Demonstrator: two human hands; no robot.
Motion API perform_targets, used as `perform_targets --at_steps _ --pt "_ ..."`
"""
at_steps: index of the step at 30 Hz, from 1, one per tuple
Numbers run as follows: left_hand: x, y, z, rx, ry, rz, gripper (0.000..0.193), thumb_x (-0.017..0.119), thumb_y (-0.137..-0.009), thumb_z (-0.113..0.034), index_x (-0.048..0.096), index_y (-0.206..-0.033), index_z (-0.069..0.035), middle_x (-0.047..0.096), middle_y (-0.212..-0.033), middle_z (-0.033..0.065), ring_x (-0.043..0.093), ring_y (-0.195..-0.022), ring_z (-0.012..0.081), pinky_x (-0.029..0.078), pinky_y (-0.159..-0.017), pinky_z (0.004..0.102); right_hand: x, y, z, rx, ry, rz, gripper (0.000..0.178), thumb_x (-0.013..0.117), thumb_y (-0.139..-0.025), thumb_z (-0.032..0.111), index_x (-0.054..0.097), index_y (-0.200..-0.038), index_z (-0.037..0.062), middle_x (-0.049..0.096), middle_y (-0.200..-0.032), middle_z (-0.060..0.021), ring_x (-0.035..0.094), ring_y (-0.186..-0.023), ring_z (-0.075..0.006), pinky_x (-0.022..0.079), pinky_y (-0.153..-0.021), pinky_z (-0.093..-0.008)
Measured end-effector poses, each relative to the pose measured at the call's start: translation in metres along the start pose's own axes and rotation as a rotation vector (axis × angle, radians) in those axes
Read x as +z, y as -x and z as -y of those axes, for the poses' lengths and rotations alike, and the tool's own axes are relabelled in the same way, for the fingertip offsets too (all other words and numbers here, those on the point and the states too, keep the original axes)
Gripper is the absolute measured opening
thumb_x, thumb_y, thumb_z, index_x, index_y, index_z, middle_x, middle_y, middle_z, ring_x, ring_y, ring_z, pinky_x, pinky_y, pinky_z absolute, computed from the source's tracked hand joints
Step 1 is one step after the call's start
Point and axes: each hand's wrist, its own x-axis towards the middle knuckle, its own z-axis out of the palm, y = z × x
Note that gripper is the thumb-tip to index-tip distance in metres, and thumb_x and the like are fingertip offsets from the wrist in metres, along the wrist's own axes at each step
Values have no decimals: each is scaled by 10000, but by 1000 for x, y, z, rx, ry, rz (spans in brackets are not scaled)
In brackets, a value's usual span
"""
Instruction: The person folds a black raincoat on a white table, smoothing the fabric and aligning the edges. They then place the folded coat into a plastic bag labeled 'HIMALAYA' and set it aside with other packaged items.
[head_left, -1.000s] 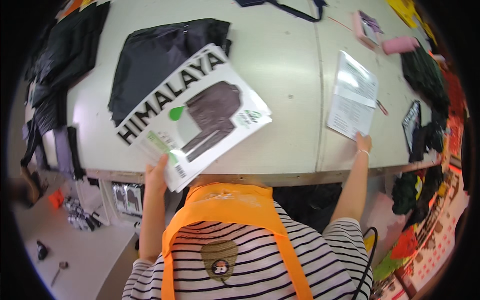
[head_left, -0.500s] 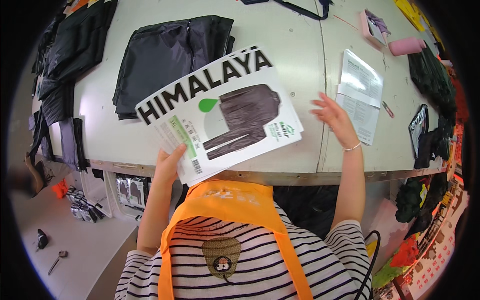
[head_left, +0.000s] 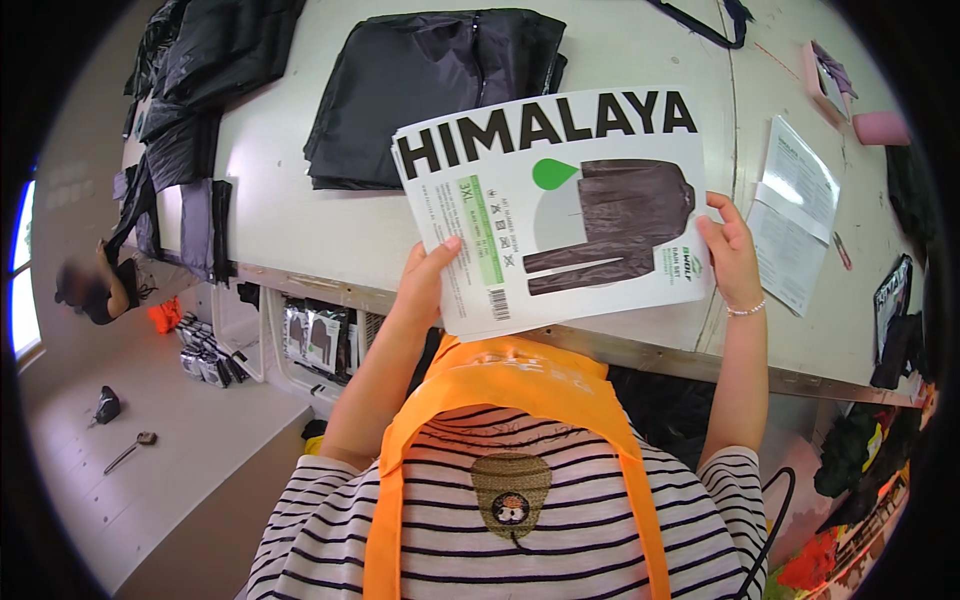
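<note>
Between my two hands is a stack of printed paper inserts (head_left: pixel 560 230), white with a dark jacket-and-trousers picture and a green drop shape. My left hand (head_left: pixel 427 275) is closed on the stack's lower left edge, thumb on top. At the right edge my right hand (head_left: pixel 733 250) grips it too, its thumb on the front and its other fingers partly behind. Just beyond the stack lies a pile of folded black garments (head_left: pixel 400 90), its near right part hidden by the paper.
Printed white sheets (head_left: pixel 795 215) lie on the table (head_left: pixel 640 50) at the right, beside a small red-handled tool (head_left: pixel 842 252). Farther right are a pink box (head_left: pixel 828 85) and a pink bottle (head_left: pixel 880 128). Dark garments (head_left: pixel 215 70) hang over the left edge; packed garments (head_left: pixel 320 335) sit below the table.
My right hand has come in from the right and taken hold of the stack's right edge. The stack has turned more level. The whole view has shifted, with things appearing farther right.
</note>
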Motion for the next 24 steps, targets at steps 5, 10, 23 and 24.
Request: perform_targets --at_steps 5,10,23,24 --pt "0 2 -2 -12 -68 3 373 502 -902 -160 502 -1201 64 617 -1103 156 632 -949 220 507 -820 325 -2 8 -12 16 -129 -35 320 533 -924 145 472 -1220 38 666 -951 -55 602 -787 -65 470 -712 -205" --pt "-5 -1 5 -75 -233 82 437 524 -878 -168 475 -1242 70 621 -1096 142 619 -970 207 491 -833 326 -19 31 -20 259 -204 166 578 681 -791 106 448 -1309 -2 587 -1154 -70 558 -1028 -144 458 -896 -297" --pt "-13 -40 101 612 -1285 -241 657 544 -866 -117 233 -1423 41 399 -1361 241 409 -1223 371 314 -1024 422 -263 -75 145 -830 1295 -1234 287 564 -842 72 611 -1123 37 648 -975 -213 630 -793 -358 486 -698 -391" --pt "-16 -39 112 611 -1399 -243 659 538 -863 -122 229 -1419 50 353 -1394 253 357 -1264 397 279 -1048 445 -275 -91 156 -905 1380 -1234 420 545 -799 2 588 -1204 104 637 -1038 -194 612 -842 -384 486 -719 -403"
